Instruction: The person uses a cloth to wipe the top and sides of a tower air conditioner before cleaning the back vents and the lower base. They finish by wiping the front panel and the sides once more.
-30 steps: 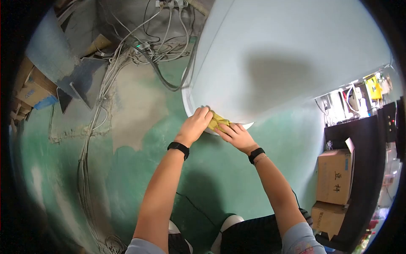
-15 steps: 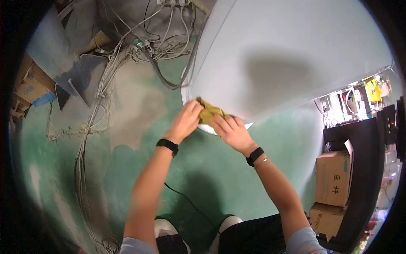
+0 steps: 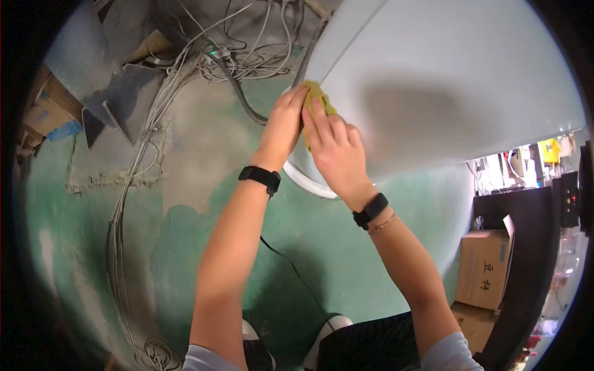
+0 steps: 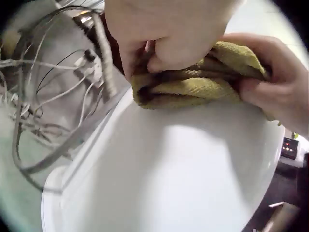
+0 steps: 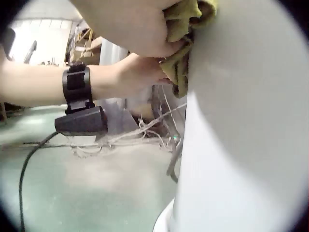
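Both hands hold a yellow-green cloth (image 3: 320, 99) against the edge of a large smooth white object (image 3: 433, 74). The left hand (image 3: 283, 127) grips the cloth's left side; in the left wrist view its curled fingers pinch the folded cloth (image 4: 193, 87). Close beside it, the right hand (image 3: 337, 145) has its fingers laid over the cloth, and in the left wrist view its thumb and fingers close round the cloth's right end. The right wrist view shows the bunched cloth (image 5: 181, 63) touching the white surface (image 5: 241, 121).
Grey cables (image 3: 145, 133) run along the green floor (image 3: 204, 247) at the left, with a thick dark hose (image 3: 244, 102) near the white object. Cardboard boxes (image 3: 486, 269) stand at the right beside a dark cabinet (image 3: 532, 247). More boxes (image 3: 52, 111) lie at the far left.
Both hands and the cloth have moved up along the white object's left edge, away from its lower corner. The view has shifted slightly.
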Available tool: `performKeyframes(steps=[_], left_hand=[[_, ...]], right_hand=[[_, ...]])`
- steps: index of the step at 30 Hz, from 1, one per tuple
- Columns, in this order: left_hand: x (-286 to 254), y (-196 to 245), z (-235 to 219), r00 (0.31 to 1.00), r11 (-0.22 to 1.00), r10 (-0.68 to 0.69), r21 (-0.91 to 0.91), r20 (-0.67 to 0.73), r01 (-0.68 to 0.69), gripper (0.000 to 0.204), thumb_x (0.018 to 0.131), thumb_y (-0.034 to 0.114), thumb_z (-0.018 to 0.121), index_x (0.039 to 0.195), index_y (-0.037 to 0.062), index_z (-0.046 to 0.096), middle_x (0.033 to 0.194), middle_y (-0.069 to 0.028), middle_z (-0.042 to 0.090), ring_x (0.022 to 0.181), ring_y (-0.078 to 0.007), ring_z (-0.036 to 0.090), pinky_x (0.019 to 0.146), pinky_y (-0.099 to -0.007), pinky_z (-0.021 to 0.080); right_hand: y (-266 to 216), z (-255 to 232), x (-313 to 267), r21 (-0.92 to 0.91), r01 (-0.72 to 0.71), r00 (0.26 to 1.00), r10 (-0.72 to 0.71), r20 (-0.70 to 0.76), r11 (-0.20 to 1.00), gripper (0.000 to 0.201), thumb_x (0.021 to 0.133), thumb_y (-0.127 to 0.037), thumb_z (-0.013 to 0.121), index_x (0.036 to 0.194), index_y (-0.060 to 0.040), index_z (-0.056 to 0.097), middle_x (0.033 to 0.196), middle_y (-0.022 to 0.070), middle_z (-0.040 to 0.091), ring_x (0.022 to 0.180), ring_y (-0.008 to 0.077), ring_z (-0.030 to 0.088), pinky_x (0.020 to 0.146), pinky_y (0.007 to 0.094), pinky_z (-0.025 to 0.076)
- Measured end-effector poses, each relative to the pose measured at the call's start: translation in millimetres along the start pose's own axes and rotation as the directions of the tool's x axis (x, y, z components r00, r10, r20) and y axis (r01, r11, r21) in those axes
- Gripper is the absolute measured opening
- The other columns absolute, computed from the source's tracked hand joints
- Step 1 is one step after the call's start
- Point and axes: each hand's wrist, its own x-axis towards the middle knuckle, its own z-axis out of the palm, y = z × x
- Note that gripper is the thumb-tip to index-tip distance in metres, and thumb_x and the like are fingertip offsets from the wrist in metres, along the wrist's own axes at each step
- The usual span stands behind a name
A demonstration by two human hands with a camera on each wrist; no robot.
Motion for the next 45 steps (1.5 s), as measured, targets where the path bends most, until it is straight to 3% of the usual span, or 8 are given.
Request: performKeyframes(steps=[9, 15, 21, 24, 30, 38, 41, 45], left_hand=[[-96, -55, 43, 0.863, 0.902, -0.425, 0.051, 0.272, 0.428, 0.037, 0.088, 0.004, 0.056, 0.123, -0.0078, 0.051, 0.121, -0.0286, 0.056, 0.112, -0.0428, 0.055, 0.093, -0.0425, 0.048], [-114, -32, 28, 0.666, 0.892, -0.451, 0.272, 0.594, 0.361, 0.029, 0.087, 0.000, 0.053, 0.114, -0.0090, 0.053, 0.119, -0.0274, 0.053, 0.102, -0.0409, 0.061, 0.083, -0.0453, 0.053], [-138, -6, 40, 0.774, 0.947, -0.291, 0.058, 0.562, 0.315, 0.023, 0.080, -0.001, 0.062, 0.099, -0.0098, 0.054, 0.106, -0.0298, 0.056, 0.095, -0.0451, 0.059, 0.083, -0.0477, 0.051], [-125, 14, 32, 0.805, 0.935, -0.312, 0.010, 0.505, 0.355, 0.029, 0.079, 0.001, 0.064, 0.104, -0.0099, 0.054, 0.110, -0.0267, 0.057, 0.100, -0.0429, 0.059, 0.086, -0.0468, 0.050], [-93, 57, 5, 0.977, 0.953, -0.199, -0.215, 0.081, 0.212, 0.050, 0.078, 0.000, 0.064, 0.126, -0.0063, 0.050, 0.126, -0.0192, 0.054, 0.117, -0.0369, 0.050, 0.098, -0.0439, 0.043], [-31, 50, 9, 0.964, 0.974, -0.223, -0.059, -0.141, 0.217, 0.051, 0.082, 0.000, 0.056, 0.132, -0.0024, 0.045, 0.133, -0.0175, 0.050, 0.124, -0.0341, 0.045, 0.101, -0.0442, 0.038], [-32, 21, 22, 0.914, 0.912, -0.392, -0.176, -0.102, 0.371, 0.048, 0.086, 0.002, 0.053, 0.132, -0.0016, 0.045, 0.128, -0.0190, 0.054, 0.121, -0.0374, 0.049, 0.099, -0.0443, 0.042], [-72, -30, 54, 0.922, 0.917, -0.385, -0.097, 0.037, 0.387, 0.049, 0.088, 0.011, 0.055, 0.134, -0.0024, 0.043, 0.124, -0.0223, 0.057, 0.115, -0.0399, 0.052, 0.099, -0.0435, 0.043]], right_hand=[[-36, 50, -38, 0.092, 0.227, 0.932, -0.244, 0.267, 0.969, 0.042, 0.078, -0.013, 0.058, 0.119, -0.0023, 0.061, 0.131, 0.0056, 0.055, 0.104, 0.0183, 0.050, 0.084, 0.0281, 0.041], [-25, 32, -70, 0.205, 0.323, 0.880, -0.373, 0.295, 0.924, 0.039, 0.076, -0.013, 0.059, 0.114, -0.0025, 0.063, 0.126, 0.0046, 0.056, 0.098, 0.0192, 0.051, 0.081, 0.0310, 0.043], [2, 6, -93, 0.277, 0.368, 0.796, -0.454, 0.399, 0.888, 0.040, 0.077, -0.012, 0.060, 0.115, -0.0006, 0.063, 0.119, 0.0082, 0.057, 0.101, 0.0234, 0.053, 0.085, 0.0370, 0.046], [18, -10, -95, 0.323, 0.336, 0.841, -0.436, 0.319, 0.885, 0.035, 0.079, -0.012, 0.060, 0.111, -0.0002, 0.065, 0.124, 0.0096, 0.057, 0.102, 0.0243, 0.054, 0.084, 0.0357, 0.046], [30, -51, -53, 0.219, 0.228, 0.946, -0.269, 0.181, 0.949, 0.039, 0.079, -0.013, 0.061, 0.117, -0.0028, 0.065, 0.132, 0.0082, 0.056, 0.101, 0.0225, 0.054, 0.080, 0.0337, 0.046], [17, -29, -7, 0.150, 0.083, 0.988, -0.101, 0.114, 0.985, 0.049, 0.079, -0.008, 0.058, 0.128, -0.0046, 0.059, 0.137, 0.0094, 0.052, 0.102, 0.0242, 0.054, 0.088, 0.0368, 0.046], [0, -4, 3, 0.139, 0.113, 0.977, -0.136, 0.166, 0.984, 0.051, 0.078, -0.009, 0.058, 0.129, -0.0052, 0.057, 0.135, 0.0088, 0.053, 0.105, 0.0247, 0.053, 0.086, 0.0352, 0.046], [-25, 29, -4, 0.160, 0.162, 0.943, -0.201, 0.266, 0.974, 0.046, 0.076, -0.012, 0.058, 0.121, -0.0019, 0.059, 0.126, 0.0088, 0.056, 0.104, 0.0233, 0.053, 0.084, 0.0332, 0.045]])
